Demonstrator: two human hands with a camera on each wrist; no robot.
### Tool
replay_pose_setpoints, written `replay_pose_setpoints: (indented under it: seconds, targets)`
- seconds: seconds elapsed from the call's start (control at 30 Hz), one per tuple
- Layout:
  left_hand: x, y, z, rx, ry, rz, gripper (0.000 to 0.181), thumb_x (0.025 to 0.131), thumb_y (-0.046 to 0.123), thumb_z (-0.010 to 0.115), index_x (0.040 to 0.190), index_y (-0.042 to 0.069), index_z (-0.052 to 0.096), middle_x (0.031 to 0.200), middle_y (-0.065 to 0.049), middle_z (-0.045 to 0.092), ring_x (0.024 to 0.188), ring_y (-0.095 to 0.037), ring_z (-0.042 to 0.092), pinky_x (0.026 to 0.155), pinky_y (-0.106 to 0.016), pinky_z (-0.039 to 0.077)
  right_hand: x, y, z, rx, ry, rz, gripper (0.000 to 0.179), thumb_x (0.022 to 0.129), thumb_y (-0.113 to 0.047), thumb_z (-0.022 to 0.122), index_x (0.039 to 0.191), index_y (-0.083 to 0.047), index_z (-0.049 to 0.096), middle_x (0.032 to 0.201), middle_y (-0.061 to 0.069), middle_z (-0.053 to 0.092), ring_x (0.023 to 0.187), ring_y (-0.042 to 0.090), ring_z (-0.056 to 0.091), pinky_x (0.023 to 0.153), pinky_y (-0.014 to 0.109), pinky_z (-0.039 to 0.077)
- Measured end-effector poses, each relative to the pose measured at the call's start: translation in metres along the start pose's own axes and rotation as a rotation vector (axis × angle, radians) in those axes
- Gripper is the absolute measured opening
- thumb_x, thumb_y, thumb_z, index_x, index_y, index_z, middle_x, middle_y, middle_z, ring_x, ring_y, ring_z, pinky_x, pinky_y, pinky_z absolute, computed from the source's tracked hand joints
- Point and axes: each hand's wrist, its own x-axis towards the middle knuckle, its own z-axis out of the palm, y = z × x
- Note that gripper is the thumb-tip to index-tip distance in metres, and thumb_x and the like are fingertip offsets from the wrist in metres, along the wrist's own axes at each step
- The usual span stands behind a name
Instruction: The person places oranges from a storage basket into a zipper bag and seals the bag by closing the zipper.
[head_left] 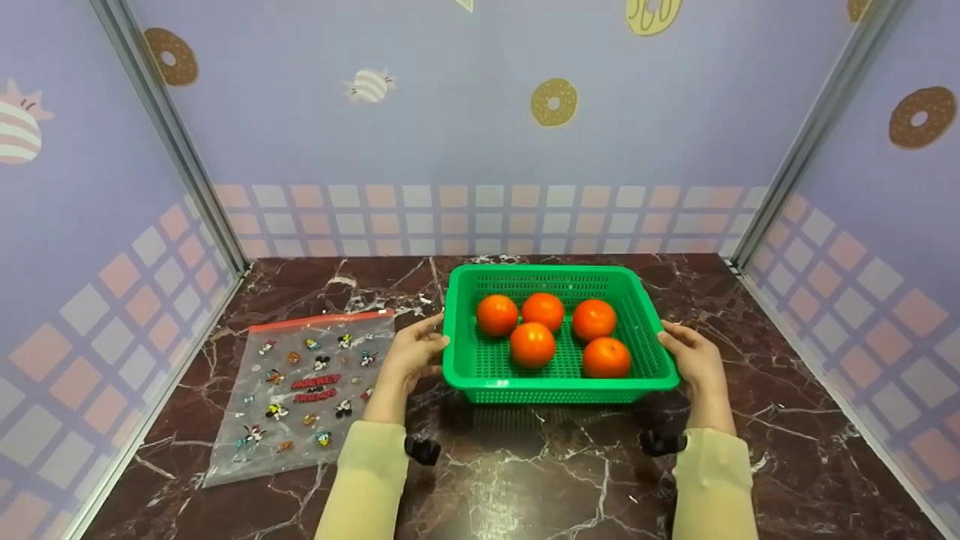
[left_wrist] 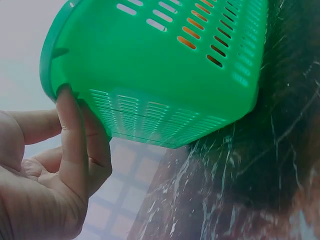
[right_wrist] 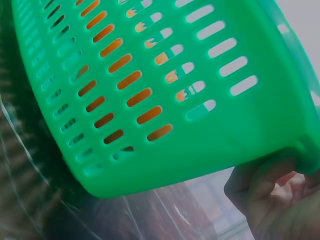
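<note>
Left grip (head_left: 411,354) and right grip (head_left: 694,360), both mine, pinch the holey plastic basket (head_left: 562,384). Five shiny, round fruits (head_left: 532,346) sit inside.

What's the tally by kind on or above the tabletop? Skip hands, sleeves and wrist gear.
Orange fruits: 5
Green basket: 1
Clear printed bag with red top edge: 1
Total: 7
</note>
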Motion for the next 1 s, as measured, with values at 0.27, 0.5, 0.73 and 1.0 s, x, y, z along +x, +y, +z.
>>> replay_pose_setpoints:
  seconds: [0.27,0.5,0.73,1.0]
  targets:
    - [-0.01,0.001,-0.009,0.002,0.01,0.013,0.059,0.098,-0.001,0.061,0.154,0.005,0.046,0.101,-0.005,0.062,0.086,-0.013,0.065,0.058,-0.03,0.057,-0.001,0.001,0.005,-0.01,-0.021,-0.035,0.054,0.103,-0.028,0.062,0.152,-0.008,0.051,0.13,0.003,0.06,0.084,0.001,0.061,0.074,0.02,0.055]
    - [-0.01,0.006,-0.013,0.028,-0.012,0.02,0.059,0.098,-0.001,0.06,0.155,0.002,0.044,0.102,-0.007,0.064,0.087,-0.014,0.066,0.057,-0.028,0.058,0.001,-0.003,0.005,0.043,-0.061,-0.034,0.056,0.104,-0.025,0.062,0.154,-0.005,0.047,0.113,-0.007,0.059,0.082,0.002,0.063,0.072,0.021,0.056]
    - [-0.014,0.009,-0.02,0.059,-0.001,0.003,0.058,0.099,-0.001,0.06,0.155,0.002,0.044,0.106,-0.01,0.065,0.083,-0.017,0.066,0.057,-0.028,0.057,0.0,-0.005,0.012,0.048,-0.101,-0.062,0.056,0.104,-0.02,0.06,0.153,0.001,0.044,0.118,-0.001,0.06,0.084,0.003,0.063,0.074,0.022,0.056]
    - [-0.018,0.009,-0.028,0.105,-0.01,-0.01,0.059,0.099,0.0,0.06,0.156,0.002,0.042,0.113,-0.014,0.064,0.083,-0.016,0.066,0.058,-0.028,0.057,-0.003,-0.004,0.015,-0.035,-0.123,-0.057,0.055,0.105,-0.023,0.058,0.153,-0.001,0.044,0.132,0.01,0.058,0.089,0.005,0.062,0.076,0.022,0.055]
